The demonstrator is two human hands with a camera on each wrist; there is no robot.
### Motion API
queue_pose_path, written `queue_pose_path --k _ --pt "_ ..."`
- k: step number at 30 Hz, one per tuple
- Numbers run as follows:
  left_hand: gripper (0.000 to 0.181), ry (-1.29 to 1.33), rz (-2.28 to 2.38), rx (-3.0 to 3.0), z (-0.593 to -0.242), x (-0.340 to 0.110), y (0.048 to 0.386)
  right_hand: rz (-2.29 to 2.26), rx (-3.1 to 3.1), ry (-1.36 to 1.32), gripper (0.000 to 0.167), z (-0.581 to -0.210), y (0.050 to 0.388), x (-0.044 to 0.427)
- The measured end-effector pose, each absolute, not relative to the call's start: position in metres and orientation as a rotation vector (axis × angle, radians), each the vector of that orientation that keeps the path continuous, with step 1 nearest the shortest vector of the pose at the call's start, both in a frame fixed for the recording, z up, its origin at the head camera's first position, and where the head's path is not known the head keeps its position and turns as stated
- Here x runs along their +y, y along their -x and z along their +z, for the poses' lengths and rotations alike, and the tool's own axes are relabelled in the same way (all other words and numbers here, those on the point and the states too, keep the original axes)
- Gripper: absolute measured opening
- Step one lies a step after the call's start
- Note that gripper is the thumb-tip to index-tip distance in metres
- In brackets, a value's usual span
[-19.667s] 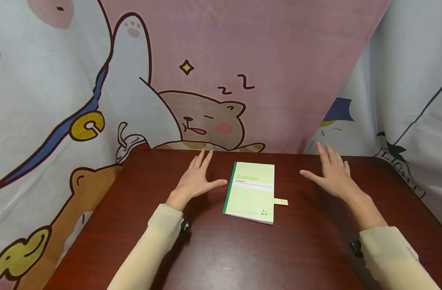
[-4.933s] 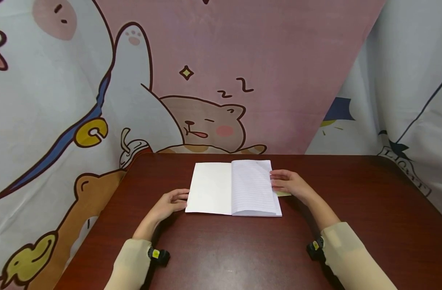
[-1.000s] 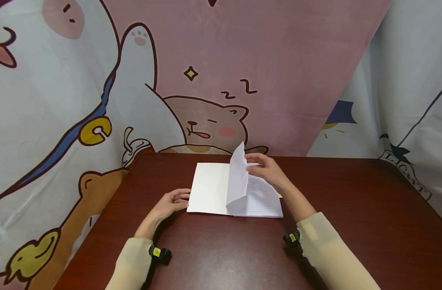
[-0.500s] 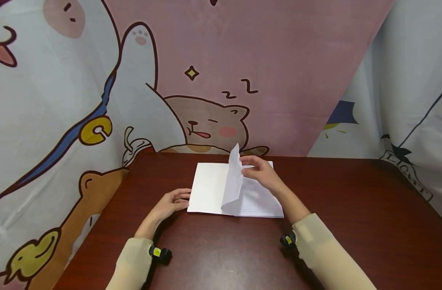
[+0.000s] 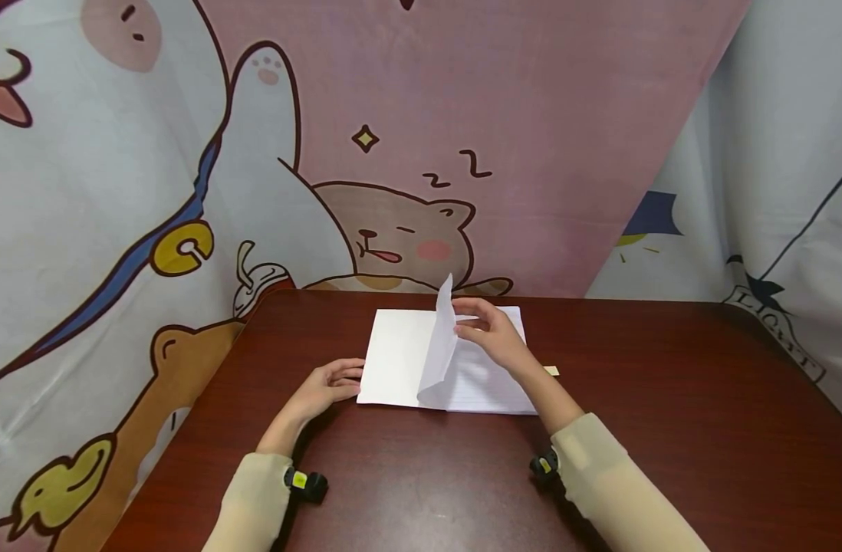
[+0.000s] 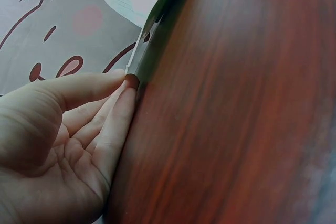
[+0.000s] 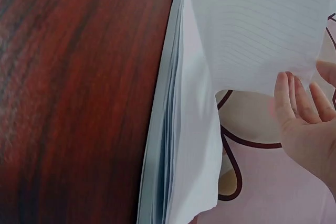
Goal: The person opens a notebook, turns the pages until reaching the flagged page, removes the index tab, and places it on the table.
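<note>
1. Right hand [image 5: 491, 331] pinches a raised, lined page [image 5: 438, 353].
2. Left hand [image 5: 324, 388] pinches the outer edge of the opened cover [image 5: 397, 359] (thumb above, fingers beneath).
3. The notebook [image 5: 493, 392] lies open on the reddish-brown table [image 5: 407, 475], a pale tab [image 5: 552, 371] beyond its right edge.

Soft light leaves a pale glare on the near tabletop [image 5: 438, 475]; the lifted page [image 5: 438, 349] throws faint shade rightward. Both wrist views look duller.
</note>
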State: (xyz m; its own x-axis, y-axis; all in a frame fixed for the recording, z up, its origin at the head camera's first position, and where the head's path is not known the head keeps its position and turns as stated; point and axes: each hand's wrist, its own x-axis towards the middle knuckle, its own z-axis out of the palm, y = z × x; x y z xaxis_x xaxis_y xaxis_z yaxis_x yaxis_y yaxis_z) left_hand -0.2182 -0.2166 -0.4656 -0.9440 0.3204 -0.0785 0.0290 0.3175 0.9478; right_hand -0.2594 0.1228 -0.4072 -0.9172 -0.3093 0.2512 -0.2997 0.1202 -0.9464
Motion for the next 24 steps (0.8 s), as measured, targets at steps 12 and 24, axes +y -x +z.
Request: queue_pose_path --k 12,24 --pt "0.051 -0.322 1.668 2.332 -0.4659 -0.2160 0.2191 -2.071 2.329 0.721 0.042 -0.4039 0.2588 0.1147" --pt "0.051 -0.330 1.666 2.326 -0.4653 -0.2164 0.2187 -2.100 2.361 0.736 0.040 -0.3993 0.2586 0.1199"
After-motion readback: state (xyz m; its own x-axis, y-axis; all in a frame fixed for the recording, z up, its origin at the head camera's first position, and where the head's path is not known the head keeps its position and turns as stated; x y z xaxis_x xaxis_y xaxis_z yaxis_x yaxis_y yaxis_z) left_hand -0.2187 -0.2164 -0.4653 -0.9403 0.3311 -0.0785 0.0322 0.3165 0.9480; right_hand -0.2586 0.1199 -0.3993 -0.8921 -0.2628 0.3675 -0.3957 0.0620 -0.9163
